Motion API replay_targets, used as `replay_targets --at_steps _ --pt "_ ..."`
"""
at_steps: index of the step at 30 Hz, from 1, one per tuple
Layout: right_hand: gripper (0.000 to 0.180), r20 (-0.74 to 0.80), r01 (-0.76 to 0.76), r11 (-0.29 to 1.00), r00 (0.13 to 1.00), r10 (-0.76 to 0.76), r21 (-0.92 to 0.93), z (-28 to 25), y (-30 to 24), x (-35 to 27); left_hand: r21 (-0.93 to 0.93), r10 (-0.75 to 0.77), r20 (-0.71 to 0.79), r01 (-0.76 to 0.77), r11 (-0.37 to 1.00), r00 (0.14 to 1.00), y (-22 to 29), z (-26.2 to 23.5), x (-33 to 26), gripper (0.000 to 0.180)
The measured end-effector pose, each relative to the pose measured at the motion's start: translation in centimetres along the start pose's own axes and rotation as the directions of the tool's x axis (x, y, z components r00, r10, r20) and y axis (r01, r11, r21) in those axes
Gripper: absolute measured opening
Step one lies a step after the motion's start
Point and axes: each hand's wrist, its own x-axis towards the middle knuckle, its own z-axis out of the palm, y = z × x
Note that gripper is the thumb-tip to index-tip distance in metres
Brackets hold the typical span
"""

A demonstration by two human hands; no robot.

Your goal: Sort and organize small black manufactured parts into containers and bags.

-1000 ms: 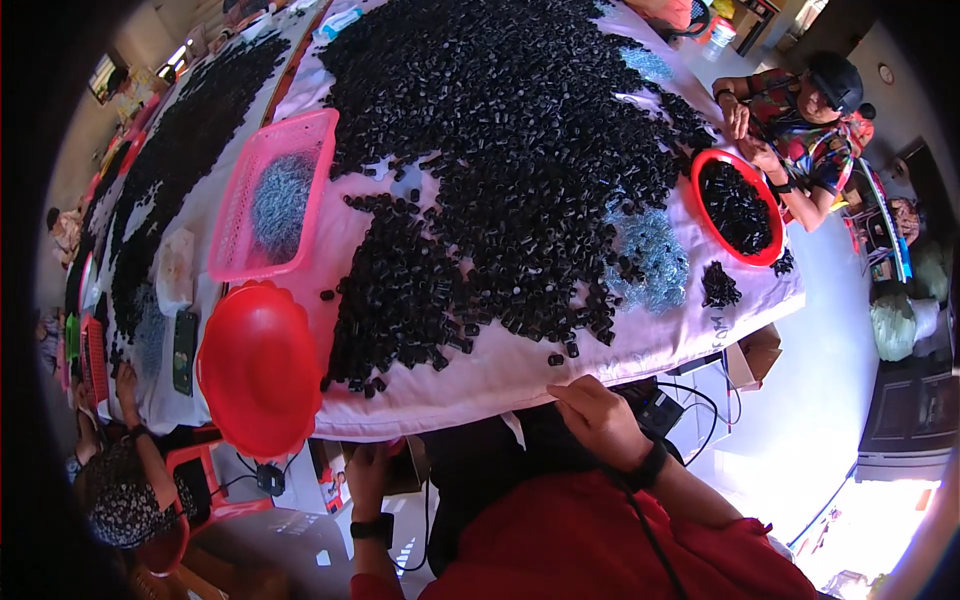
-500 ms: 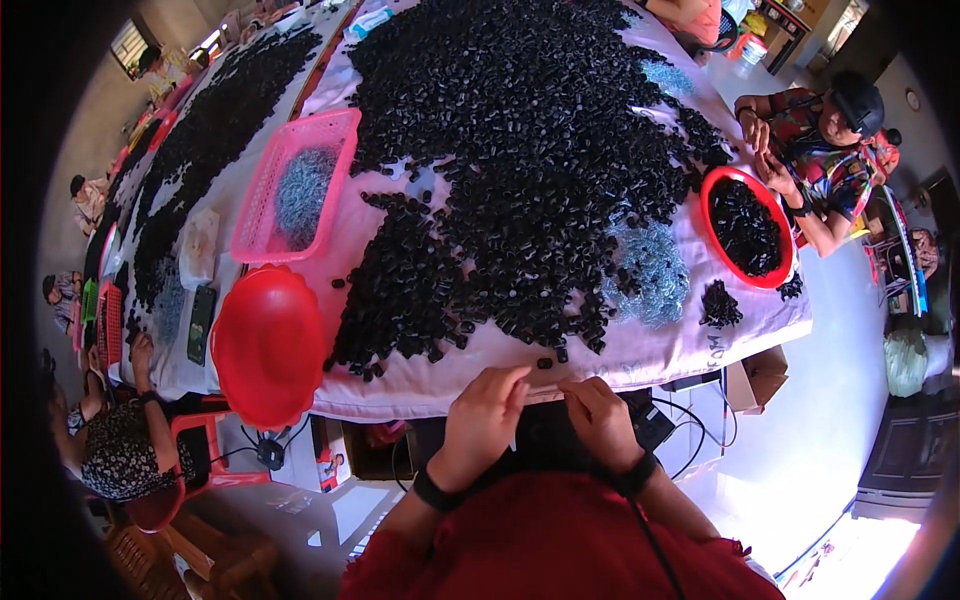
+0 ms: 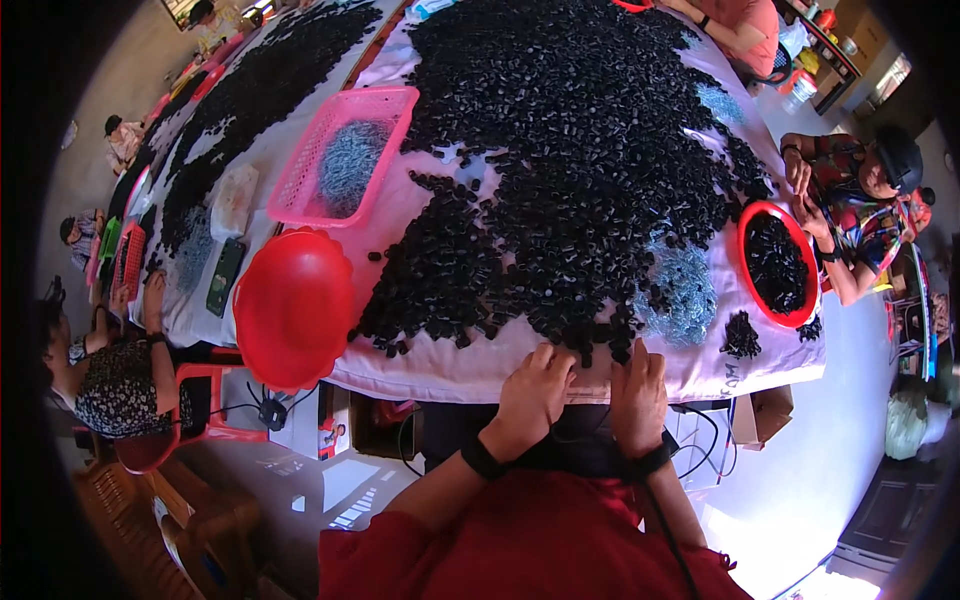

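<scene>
My left hand (image 3: 538, 392) rests at the table's front edge. Its fingers are bent and slightly apart, with the tips beside the nearest small black plastic pieces (image 3: 450, 250). My right hand (image 3: 639, 400) reaches forward a short way to its right, fingers stretched toward the same pile, and a black piece lies at its index finger. No object shows clearly in either hand; the undersides of the fingers are hidden. Beyond my right hand lies a heap of thin, shiny, silvery-blue small parts (image 3: 680, 295).
To the left stand a red scalloped bowl (image 3: 293, 310) and a pink basket (image 3: 400, 125) holding silvery parts. A red basin (image 3: 745, 240) of black pieces sits at right, near a seated co-worker (image 3: 850, 205). A phone (image 3: 225, 278) lies farther left; cables hang below the table edge.
Both hands have moved forward from in front of the table edge to the near edge of the black pile. They have drawn farther apart, and the view has shifted.
</scene>
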Motion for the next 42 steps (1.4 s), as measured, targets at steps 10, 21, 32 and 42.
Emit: replay_targets --at_steps 10,21,32,42 --pt "0.042 0.068 0.044 0.999 0.997 -0.043 -0.001 1.0 -0.4 1.3 -0.124 0.006 -0.044 -0.011 0.992 0.999 -0.5 -0.7 -0.5 0.015" --pt "0.04 0.114 0.065 0.979 0.99 -0.088 0.192 0.9 -0.9 1.8 -0.833 -0.269 0.437 0.499 0.238 0.858 -1.5 -4.1 -0.6 0.028" --pt "0.041 0.084 0.078 0.985 0.992 -0.092 0.156 1.2 -0.5 -0.6 -0.903 -0.197 0.426 0.428 -0.035 0.883 -1.0 -4.8 -1.2 0.034" --pt "0.038 0.087 0.117 0.948 0.985 -0.149 0.295 0.8 -1.6 0.2 -0.897 -0.225 0.44 0.412 -0.162 0.869 -1.4 -4.7 -1.3 0.03"
